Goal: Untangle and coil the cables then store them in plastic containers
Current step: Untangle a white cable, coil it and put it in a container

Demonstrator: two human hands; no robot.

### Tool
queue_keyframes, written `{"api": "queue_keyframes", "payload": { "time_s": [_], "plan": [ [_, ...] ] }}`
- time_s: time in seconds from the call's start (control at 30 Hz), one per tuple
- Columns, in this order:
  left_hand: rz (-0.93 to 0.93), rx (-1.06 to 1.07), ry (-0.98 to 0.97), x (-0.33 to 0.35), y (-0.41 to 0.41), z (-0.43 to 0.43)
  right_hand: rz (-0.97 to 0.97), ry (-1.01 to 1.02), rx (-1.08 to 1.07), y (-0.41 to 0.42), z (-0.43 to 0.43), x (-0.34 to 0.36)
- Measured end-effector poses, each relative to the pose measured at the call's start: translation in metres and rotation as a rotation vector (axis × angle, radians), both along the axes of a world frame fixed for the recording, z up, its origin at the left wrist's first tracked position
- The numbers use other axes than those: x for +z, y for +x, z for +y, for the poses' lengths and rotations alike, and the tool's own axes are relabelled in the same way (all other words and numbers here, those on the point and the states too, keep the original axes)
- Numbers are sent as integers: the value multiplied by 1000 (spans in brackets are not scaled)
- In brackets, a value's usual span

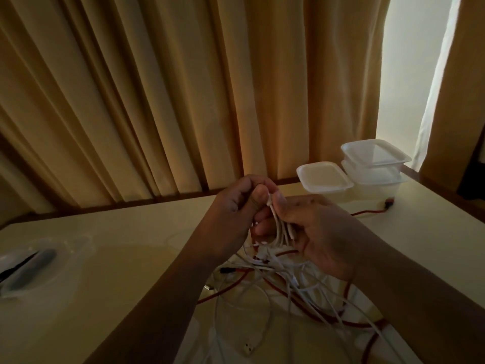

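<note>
Left hand [236,203]: fingers curled, pinching the top of a thin white cable [280,231]. Right hand [317,232]: curled round its loops, above the white-and-red cable tangle [283,271] on the cream table [118,271]. Step: coiling, probably; view dim. Next: draw the trailing length free, then to the lidded clear plastic containers [325,177], far right.

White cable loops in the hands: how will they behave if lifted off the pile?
Likely floppy: the white cable loops hang limp between left hand and right hand. Probably snag: strands run down into the tangle with the red cable.
</note>
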State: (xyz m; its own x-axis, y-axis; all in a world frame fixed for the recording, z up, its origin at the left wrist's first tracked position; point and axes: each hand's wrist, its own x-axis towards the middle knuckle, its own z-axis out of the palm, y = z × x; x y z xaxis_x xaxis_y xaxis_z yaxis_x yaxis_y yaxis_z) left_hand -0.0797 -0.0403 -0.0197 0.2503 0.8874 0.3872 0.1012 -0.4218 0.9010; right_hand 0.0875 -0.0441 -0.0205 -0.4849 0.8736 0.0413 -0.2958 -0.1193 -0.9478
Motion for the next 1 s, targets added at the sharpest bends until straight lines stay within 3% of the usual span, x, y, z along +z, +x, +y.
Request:
{"api": "queue_keyframes", "payload": {
  "time_s": [0.1, 0.23, 0.3, 0.47, 0.77, 0.9, 1.0],
  "plan": [
    [30, 41, 21, -2, 3, 0, -187, 172, -153, -2, -6, -1],
    [76, 166, 156, -4, 9, -2, -505, 636, -482, 0, -11, -2],
    [74, 284, 214, -6, 10, -3, -587, 758, -634, 8, -6, -2],
    [-5, 412, 233, -12, 14, -4, -658, 637, -517, 12, -1, -14],
    [-100, 453, 142, -20, 24, -6, -544, 516, -446, 3, -3, -20],
    [-52, 535, 205, -21, 23, -5, -300, 235, -240, 2, -5, -16],
    [-53, 557, 186, -24, 21, -2, -426, 354, -237, 0, -8, -16]
  ]
}}
